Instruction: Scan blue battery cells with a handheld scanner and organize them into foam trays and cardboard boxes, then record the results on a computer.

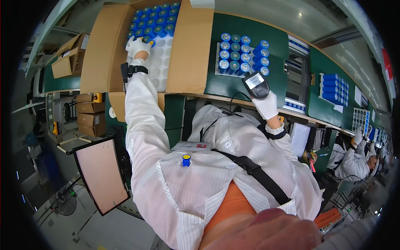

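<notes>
At the left end of the green counter (225, 86), an open carton (189, 50) holds blue cylinders (156, 21) packed upright along its far edge. Toward its near edge lies a pale insert (161, 68) with vacant round recesses. The gloved left hand (138, 47) is inside the carton by its left wall, fingers spread about a blue cylinder (147, 40) at the near limit of the filled rows; whether they press on it cannot be told. The gloved right hand (265, 106), above the counter's near edge, has its fingers wrapped round a black handheld device (256, 85) with a lit screen.

Handling, as judged: keep each cylinder vertical, square to its recess, and grip the sleeve by its sides; the neighbours leave little finger room. The device is best kept clear of the cylinder tops.

Materials: smooth blue sleeves, round ends, some silvery and some dark green; creased brown board; matte, soft-looking white gloves. Between the carton's right flap and the rail, further cylinders (235, 53) stand on a pale tray (217, 60), with one column beyond its right edge.
</notes>
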{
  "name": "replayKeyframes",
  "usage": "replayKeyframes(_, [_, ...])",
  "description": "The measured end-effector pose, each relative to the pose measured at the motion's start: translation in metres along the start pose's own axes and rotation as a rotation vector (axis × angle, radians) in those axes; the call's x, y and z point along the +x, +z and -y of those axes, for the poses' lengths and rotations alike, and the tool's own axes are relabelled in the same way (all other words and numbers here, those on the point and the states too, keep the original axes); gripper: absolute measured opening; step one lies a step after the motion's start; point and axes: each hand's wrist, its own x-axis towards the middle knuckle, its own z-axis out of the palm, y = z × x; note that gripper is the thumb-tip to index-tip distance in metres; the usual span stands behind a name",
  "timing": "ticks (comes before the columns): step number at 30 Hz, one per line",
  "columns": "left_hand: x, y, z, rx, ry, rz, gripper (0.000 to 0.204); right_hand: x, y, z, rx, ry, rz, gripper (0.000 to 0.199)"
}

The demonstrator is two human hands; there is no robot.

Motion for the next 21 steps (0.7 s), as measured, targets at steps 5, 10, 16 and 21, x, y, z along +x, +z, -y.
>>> replayKeyframes(5, [0.014,0.003,0.027,-0.368,0.003,-0.091,0.061,-0.005,-0.004,0.010,0.004,-0.001,-0.005,0.026])
replayKeyframes(10, [0.008,-0.015,0.026,-1.483,-0.170,-0.021,0.045,-0.011,-0.008,-0.014,0.017,0.042,-0.058,0.027])
replayKeyframes(16, [-0.031,-0.039,0.015,-2.838,-0.270,0.644,0.044,-0.001,-0.006,0.006,0.076,-0.023,0.052,0.029])
replayKeyframes(21, [-0.070,-0.069,-0.050,-2.797,-0.490,1.190,0.039,0.007,0.000,0.028,0.205,-0.119,0.203,0.030])
